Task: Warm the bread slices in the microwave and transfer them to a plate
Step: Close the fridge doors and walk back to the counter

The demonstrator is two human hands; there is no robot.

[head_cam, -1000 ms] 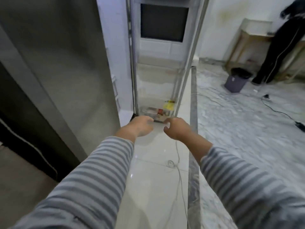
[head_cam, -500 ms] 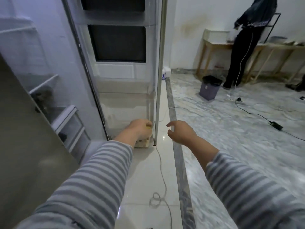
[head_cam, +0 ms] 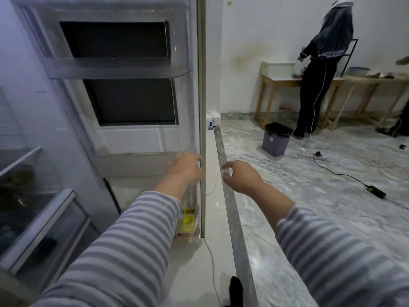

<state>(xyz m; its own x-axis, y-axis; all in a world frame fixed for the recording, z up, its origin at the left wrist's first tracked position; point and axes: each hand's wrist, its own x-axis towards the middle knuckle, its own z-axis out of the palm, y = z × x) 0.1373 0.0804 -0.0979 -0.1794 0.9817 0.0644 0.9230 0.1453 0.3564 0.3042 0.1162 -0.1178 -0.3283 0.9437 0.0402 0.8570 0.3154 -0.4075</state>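
Observation:
I stand at an open fridge door (head_cam: 141, 140) and see its inner side with clear door shelves. My left hand (head_cam: 184, 168) is at the door's right edge, level with a middle shelf, its fingers curled against that edge. My right hand (head_cam: 240, 177) hovers to the right of the door over the floor ledge, fingers loosely curled and holding nothing. A yellow packet (head_cam: 188, 219) sits in the bottom door shelf, below my left forearm. No bread, microwave or plate shows in this view.
The fridge's inner shelves and drawers (head_cam: 33, 209) are at the left. A white cable (head_cam: 210, 258) runs along the tiled ledge. On the marble floor stand a purple bin (head_cam: 275, 140) and black cables (head_cam: 345, 176). Another person (head_cam: 318, 69) works at wooden tables (head_cam: 374, 80) at the back.
My left hand has risen from the bottom door shelf to the door's edge. My right hand has pulled away to the right. My view has lifted up the door.

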